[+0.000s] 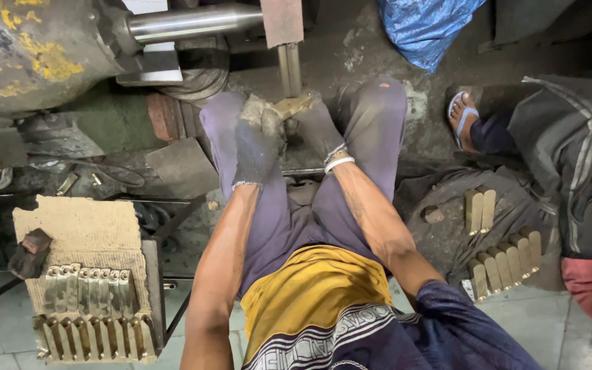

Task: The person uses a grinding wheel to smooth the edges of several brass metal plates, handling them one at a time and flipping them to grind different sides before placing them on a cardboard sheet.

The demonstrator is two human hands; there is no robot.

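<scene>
Both gloved hands, left hand (256, 147) and right hand (318, 127), have fingers clamped round a dull brass-coloured metal piece (289, 106) between the knees; its shape is mostly hidden, its tip beneath the twin steel rods (290, 68).

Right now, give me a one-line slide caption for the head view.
Gloved left hand and right hand press a brass piece to a polishing wheel.
</scene>
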